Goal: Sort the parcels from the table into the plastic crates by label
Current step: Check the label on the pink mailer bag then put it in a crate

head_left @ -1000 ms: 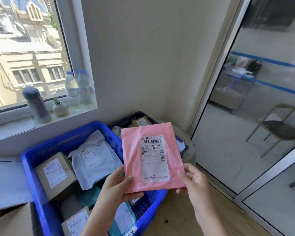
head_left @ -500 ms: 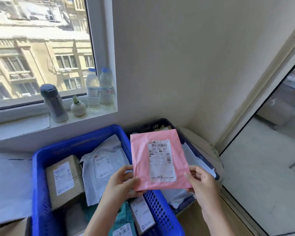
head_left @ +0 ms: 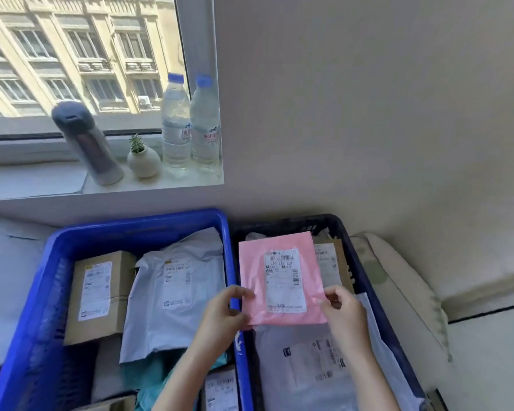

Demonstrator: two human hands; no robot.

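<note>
The pink parcel (head_left: 281, 280) is being held above the dark crate (head_left: 364, 277), with its label turned up. It is being pinched at its near end by both hands. The left edge is being gripped between thumb and fingers of the left hand (head_left: 223, 312), and the lower right edge is being gripped the same way by the right hand (head_left: 343, 310).

From both grips the parcel is reaching away from the person, so its long axis is pointing to the wall, along the length of the crate. The left hand is being held over the rims where the blue crate (head_left: 137, 221) and the dark crate are meeting. The right hand is placed fully over the dark crate, so it is judged the nearer one for the release.

Whether the parcel is touching the things below cannot be told. A white bag (head_left: 303, 366) and a brown box (head_left: 334, 262) are lying under it, so an uneven landing is expected.

Both crates are standing below a window sill (head_left: 175, 180), where two water bottles (head_left: 175, 123), a flask (head_left: 86, 143) and a small plant pot (head_left: 143, 160) are placed.
</note>
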